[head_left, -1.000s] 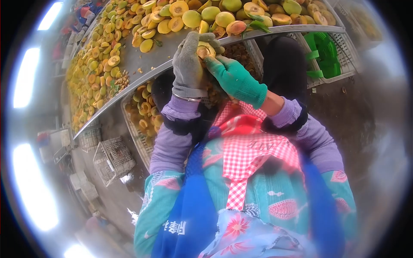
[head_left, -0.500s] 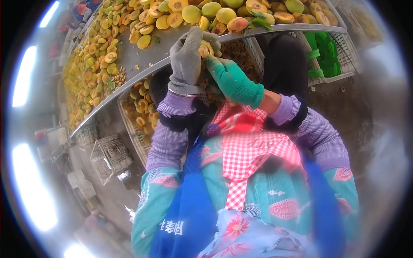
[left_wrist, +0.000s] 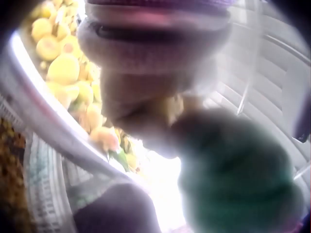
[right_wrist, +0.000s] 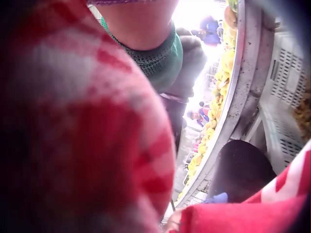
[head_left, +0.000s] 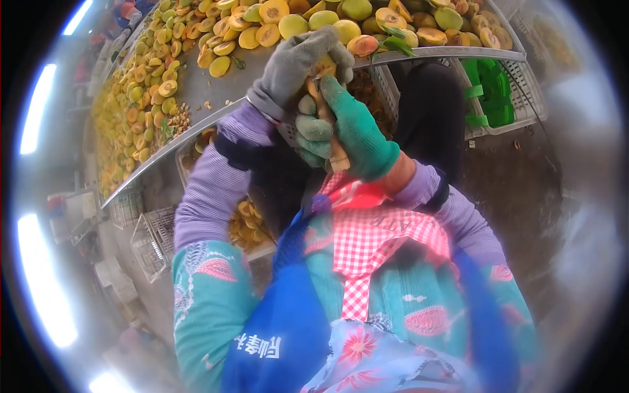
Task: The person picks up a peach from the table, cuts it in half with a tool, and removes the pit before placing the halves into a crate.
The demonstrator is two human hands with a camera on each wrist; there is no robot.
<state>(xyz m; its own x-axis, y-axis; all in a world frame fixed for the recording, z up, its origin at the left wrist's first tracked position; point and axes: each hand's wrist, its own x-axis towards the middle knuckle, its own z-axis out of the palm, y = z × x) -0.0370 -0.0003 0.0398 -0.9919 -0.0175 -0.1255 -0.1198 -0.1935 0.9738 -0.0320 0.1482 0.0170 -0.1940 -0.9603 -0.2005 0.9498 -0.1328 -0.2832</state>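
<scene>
My left hand (head_left: 295, 65), in a grey glove, holds a yellow peach (head_left: 324, 66) with its fingers curled over it. My right hand (head_left: 357, 128), in a green glove, grips a wooden-handled tool (head_left: 325, 108), its thumb up by the fruit. The tool's upper end meets the peach, and its working tip is hidden there. Blurred in the left wrist view, the green glove (left_wrist: 233, 170) is close against the left hand. In the right wrist view, apron cloth covers much of the picture, with the green glove's cuff (right_wrist: 155, 63) behind it.
A metal table (head_left: 216, 88) bears many whole and halved peaches (head_left: 268, 34). Below its edge, a crate of peach halves (head_left: 247, 223) stands by my left leg. At right, a white crate (head_left: 524, 98) holds a green basket (head_left: 488, 88). White crates (head_left: 154, 242) stand on the floor at left.
The left hand has turned and shifted right over the peach, its elbow swinging outward to the left. The right hand has tilted, bringing the wooden handle and its curled fingers into view.
</scene>
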